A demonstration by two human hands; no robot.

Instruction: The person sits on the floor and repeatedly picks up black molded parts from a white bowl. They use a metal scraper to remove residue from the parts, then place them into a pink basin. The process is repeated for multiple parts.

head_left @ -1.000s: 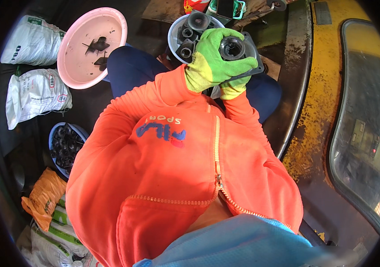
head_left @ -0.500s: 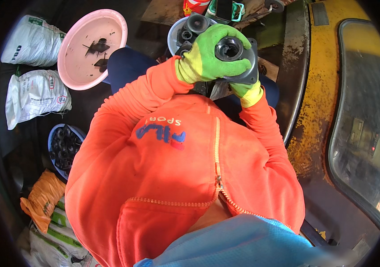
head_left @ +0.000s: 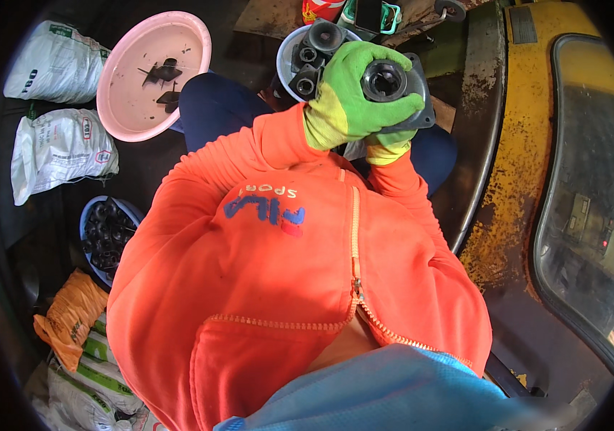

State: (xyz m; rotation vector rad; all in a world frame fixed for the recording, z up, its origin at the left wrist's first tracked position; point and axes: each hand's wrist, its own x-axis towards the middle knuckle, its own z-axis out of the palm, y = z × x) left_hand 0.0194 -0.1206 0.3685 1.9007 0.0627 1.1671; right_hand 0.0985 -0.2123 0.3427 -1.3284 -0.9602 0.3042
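Observation:
A black part with a round, ring-like collar and a flat square flange is held up in front of me, its hole facing upward. My left hand, in a green and yellow glove, curls around the collar with thumb and fingers on either side. Below the flange sits my right hand, gloved alike; its fingers are hidden by the part and my left hand. Just beyond my left hand, similar black parts lie in a light blue bowl.
On the left stand a pink basin with dark pieces, white sacks, a blue container of black parts and an orange bag. A yellow, rust-worn machine with a window borders my right. A green basket stands at the back.
The black part and my left hand have moved slightly right. My right wrist has shifted left beneath the flange. The whole view has also moved a little.

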